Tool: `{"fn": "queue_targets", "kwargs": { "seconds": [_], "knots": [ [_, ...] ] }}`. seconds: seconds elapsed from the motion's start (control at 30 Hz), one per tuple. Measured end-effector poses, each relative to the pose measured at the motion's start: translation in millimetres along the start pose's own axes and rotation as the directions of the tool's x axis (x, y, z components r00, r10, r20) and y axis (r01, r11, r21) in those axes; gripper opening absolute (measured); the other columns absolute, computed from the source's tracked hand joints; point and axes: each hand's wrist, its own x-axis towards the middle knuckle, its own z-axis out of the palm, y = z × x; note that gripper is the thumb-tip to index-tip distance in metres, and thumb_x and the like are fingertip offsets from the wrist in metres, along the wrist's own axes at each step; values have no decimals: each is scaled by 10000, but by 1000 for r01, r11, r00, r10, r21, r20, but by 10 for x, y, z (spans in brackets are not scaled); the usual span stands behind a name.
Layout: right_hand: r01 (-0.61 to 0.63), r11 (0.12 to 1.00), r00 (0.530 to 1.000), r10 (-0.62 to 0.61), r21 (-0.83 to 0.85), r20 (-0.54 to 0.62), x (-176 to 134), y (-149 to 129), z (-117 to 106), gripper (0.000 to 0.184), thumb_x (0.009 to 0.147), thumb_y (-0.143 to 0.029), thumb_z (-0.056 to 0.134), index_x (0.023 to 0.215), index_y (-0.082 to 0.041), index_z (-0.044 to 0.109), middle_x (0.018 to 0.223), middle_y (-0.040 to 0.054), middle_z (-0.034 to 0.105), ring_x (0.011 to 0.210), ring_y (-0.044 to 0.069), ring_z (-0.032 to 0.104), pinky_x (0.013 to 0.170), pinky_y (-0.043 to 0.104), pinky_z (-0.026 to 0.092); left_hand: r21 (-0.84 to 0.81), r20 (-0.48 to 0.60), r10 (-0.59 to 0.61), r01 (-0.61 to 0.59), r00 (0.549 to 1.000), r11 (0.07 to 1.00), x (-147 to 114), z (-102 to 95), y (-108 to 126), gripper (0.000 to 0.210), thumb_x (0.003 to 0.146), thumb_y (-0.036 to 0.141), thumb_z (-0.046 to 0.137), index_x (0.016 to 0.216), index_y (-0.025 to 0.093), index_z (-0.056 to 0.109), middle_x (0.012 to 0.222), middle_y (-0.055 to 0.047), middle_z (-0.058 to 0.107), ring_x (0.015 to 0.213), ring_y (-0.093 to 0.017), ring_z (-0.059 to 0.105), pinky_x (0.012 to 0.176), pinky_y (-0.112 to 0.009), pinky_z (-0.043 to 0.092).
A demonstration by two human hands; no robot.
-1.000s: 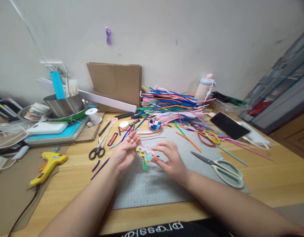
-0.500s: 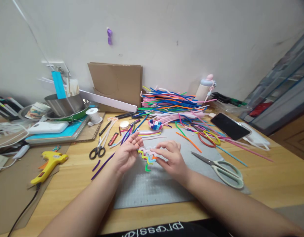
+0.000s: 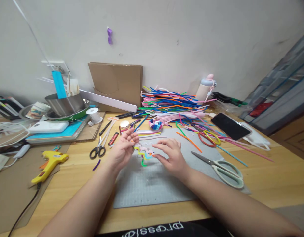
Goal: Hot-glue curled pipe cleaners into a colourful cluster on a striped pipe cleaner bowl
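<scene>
Between my hands is a small bundle of wavy pipe cleaners (image 3: 142, 152) in pink, yellow, light blue and green, raised over the grey cutting mat (image 3: 139, 192). My left hand (image 3: 122, 149), palm turned up, grips the bundle's left end between thumb and fingers. At the right end, my right hand (image 3: 173, 158) has its thumb tip against the bundle, the upper fingers stretched out above; the exact contact is partly hidden. The green piece hangs lowest. Green-handled scissors (image 3: 224, 171) lie on the mat, right of my right forearm.
A large pile of coloured pipe cleaners (image 3: 171, 103) lies at the back by the wall. On the left are a yellow glue gun (image 3: 48, 164) and black-handled scissors (image 3: 97, 151). A phone (image 3: 231, 126) and a bottle (image 3: 203, 89) are on the right.
My left hand has moved slightly left and up with the wavy pipe cleaners, which have shifted the same way. My right hand has barely moved, and its thumb and upper fingers look further apart.
</scene>
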Motion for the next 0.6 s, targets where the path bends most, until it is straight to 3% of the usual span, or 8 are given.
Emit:
{"fn": "queue_targets", "kwargs": {
  "seconds": [0.2,0.4,0.6],
  "knots": [
    [-187,976,978,196,108,-77,46,101,-4,338,828,-123,530,1121,-272,610,1102,62,611,1082,266,532,950,451,321,240,103,101,-124,989,963,-82,74,126,457,648,-110,570,1011,149,669,868,-58,677,842,-164,616,786,-251,460],
    [-277,938,955,293,206,-51,45,192,69,275,813,-152,542,1059,-250,616,1077,67,627,1074,261,557,941,455,393,553,327,67,-249,943,795,-221,275,-38,511,696,-106,493,1059,197,689,909,-53,655,881,-187,583,859,-301,420],
    [-334,902,939,345,274,10,39,231,113,274,791,-136,536,1034,-221,631,1078,78,630,1061,249,563,945,450,418,658,349,55,-286,936,696,-174,216,-157,629,640,-107,454,1131,228,658,1008,-62,649,985,-216,580,899,-323,416]
  ]
}}
